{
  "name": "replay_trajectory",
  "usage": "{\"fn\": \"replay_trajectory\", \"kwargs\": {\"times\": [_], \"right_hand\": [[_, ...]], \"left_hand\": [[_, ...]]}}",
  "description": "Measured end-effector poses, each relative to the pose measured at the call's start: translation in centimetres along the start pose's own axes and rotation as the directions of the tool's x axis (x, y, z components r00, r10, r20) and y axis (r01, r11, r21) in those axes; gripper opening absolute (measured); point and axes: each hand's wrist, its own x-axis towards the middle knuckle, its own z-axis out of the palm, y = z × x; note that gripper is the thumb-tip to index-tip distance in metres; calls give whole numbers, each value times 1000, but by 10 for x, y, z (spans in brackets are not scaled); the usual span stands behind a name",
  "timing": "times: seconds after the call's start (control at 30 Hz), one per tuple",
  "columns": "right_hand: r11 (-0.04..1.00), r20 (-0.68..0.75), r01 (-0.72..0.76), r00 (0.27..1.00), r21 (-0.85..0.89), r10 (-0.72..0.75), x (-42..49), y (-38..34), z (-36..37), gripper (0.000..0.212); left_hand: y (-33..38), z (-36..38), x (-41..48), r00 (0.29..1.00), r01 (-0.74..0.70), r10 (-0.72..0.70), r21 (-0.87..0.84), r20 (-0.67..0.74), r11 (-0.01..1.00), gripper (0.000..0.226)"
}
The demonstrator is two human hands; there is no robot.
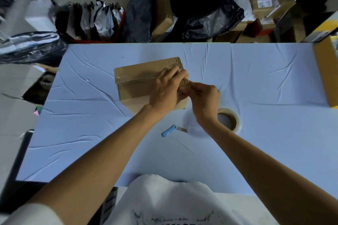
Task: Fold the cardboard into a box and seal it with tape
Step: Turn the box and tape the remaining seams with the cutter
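1. The cardboard box (pixel 139 82) sits on the light blue surface (pixel 256 87), with clear tape along its top seam.
2. My left hand (pixel 164 89) grips its right end, fingers curled over the edge.
3. My right hand (pixel 203 98) pinches that same end from the right.
4. The tape roll (pixel 232 120) and the blue cutter (pixel 169 130) lie near my right wrist.
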Motion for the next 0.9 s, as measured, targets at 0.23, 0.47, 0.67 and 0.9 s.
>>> {"fn": "replay_trajectory", "kwargs": {"times": [0.23, 0.47, 0.67, 0.9], "right_hand": [[997, 38, 69, 997, -36, -67, 9, 7, -3, 21], [993, 114, 114, 987, -36, -109, 17, 0, -13, 21], [992, 70, -70, 995, -103, 78, 23, -5, -8, 38], [990, 355, -137, 924, -39, 142, -17, -37, 31, 70]], "left_hand": [[-5, -16, 7, 979, 120, -87, -178, 182, 977, 51], [-47, -63, 31, 892, 193, -115, -139, 437, 971, 62], [-59, -58, 40, 799, 262, -230, 24, 555, 965, 63], [-51, -52, 43, 786, 473, -490, 143, 377, 869, 81]]}}
